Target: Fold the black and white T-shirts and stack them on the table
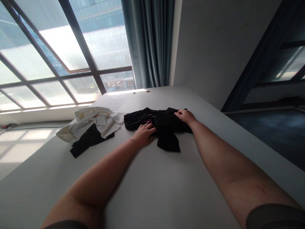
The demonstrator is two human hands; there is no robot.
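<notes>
A black garment (166, 122) lies crumpled across the white table, a bit of pink showing at its middle. One part of it, perhaps a sleeve, hangs out toward me. My left hand (144, 134) rests at the garment's near edge, fingers apart and stretched onto the cloth, its thumb side partly hidden. At the right end, my right hand (186, 116) has its fingers closed on the top of the fabric; the thumb is out of sight.
Left of the garment lies a heap of white cloth (95, 119) with a black cloth piece (88, 140) in front. The white table (147, 190) reaches back to a blue-grey curtain (152, 44) and large windows (107, 38). A grey wall (209, 47) stands beyond the table's right side.
</notes>
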